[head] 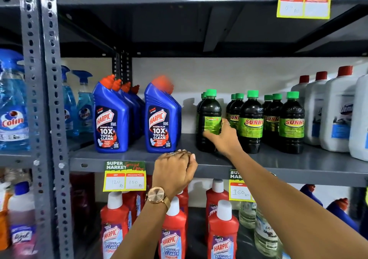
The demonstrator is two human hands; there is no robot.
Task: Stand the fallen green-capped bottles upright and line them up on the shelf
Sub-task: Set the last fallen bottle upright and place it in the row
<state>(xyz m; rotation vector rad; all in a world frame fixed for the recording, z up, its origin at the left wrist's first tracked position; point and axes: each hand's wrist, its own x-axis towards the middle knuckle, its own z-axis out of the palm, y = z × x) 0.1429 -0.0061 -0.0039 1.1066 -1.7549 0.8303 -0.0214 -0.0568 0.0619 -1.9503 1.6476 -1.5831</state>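
Leftmost on the grey shelf (127,157) stand blue Harpic bottles (111,119); below them the left hand (175,169) curls over the shelf's front edge, holding nothing. Further right, the right hand (223,137) wraps the front green-capped bottle (209,109), upright, dark-filled, just left of two more upright green-capped rows (272,119) and white jugs (336,111).

Blue Harpic bottles (111,117): upright, 9 o'clock.
White jugs (336,109): red-capped, 3 o'clock.
Red Harpic bottles (173,233): 6 o'clock.
Price tag (125,176): on shelf edge.
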